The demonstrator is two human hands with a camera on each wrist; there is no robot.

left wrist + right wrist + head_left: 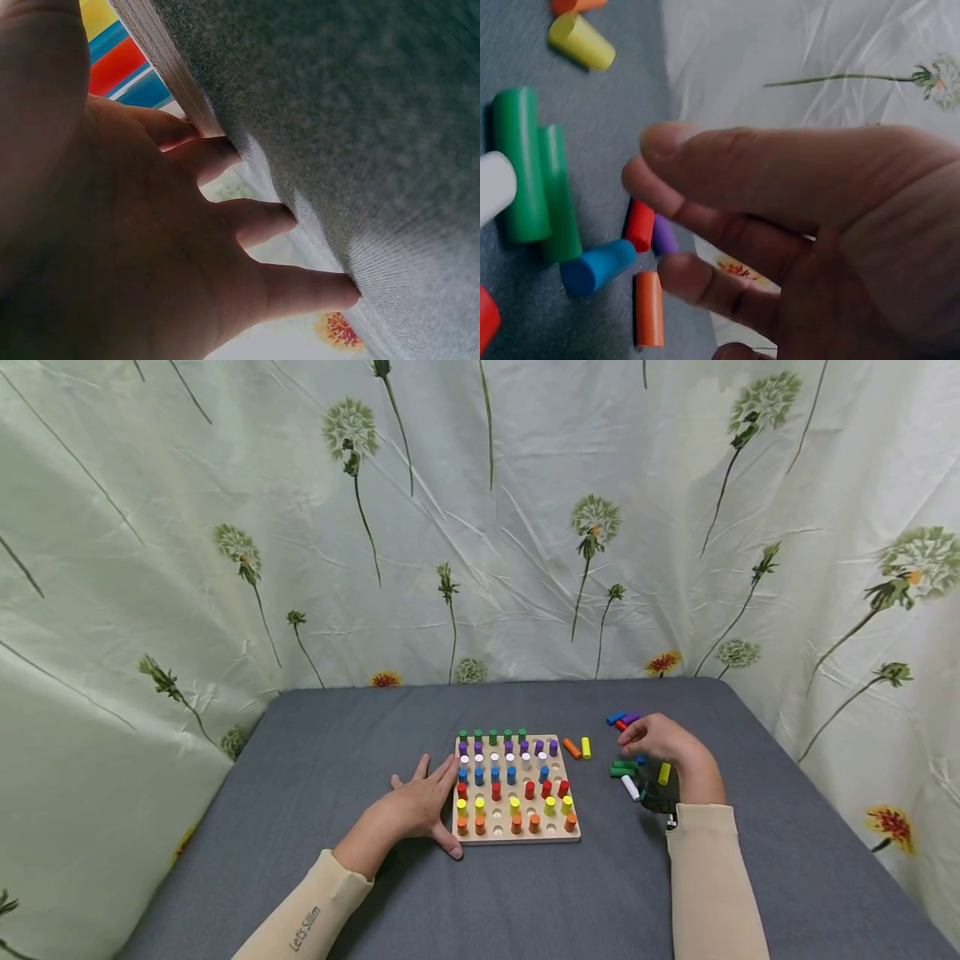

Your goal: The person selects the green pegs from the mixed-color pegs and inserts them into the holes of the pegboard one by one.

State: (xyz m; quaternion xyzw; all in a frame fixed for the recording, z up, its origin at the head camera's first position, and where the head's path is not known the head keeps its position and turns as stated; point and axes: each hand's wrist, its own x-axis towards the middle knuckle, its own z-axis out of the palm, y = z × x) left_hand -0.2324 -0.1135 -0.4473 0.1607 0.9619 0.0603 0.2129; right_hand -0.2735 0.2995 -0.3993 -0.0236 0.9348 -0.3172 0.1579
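My left hand (416,803) lies with its fingers spread at the left edge of a wooden pegboard (517,839). Its thumb is at the board's near left corner; in the left wrist view the fingertips rest at the board's edge and on the cloth. Rows of coloured pegs stand upright in the board, with some holes bare between them. To the right, my right hand (663,743) hovers over loose pegs, thumb and index fingertip close together, nothing visible between them. Below its fingers, the right wrist view shows a red peg (640,226), a blue peg (598,268) and an orange peg (649,309).
Two green pegs (622,768), a white peg (631,788) and a yellow peg (664,774) lie near the right wrist. An orange peg (572,748) and another yellow peg (587,748) lie beside the board. Dark grey cloth (360,727) covers the table; a flowered curtain (525,568) hangs behind.
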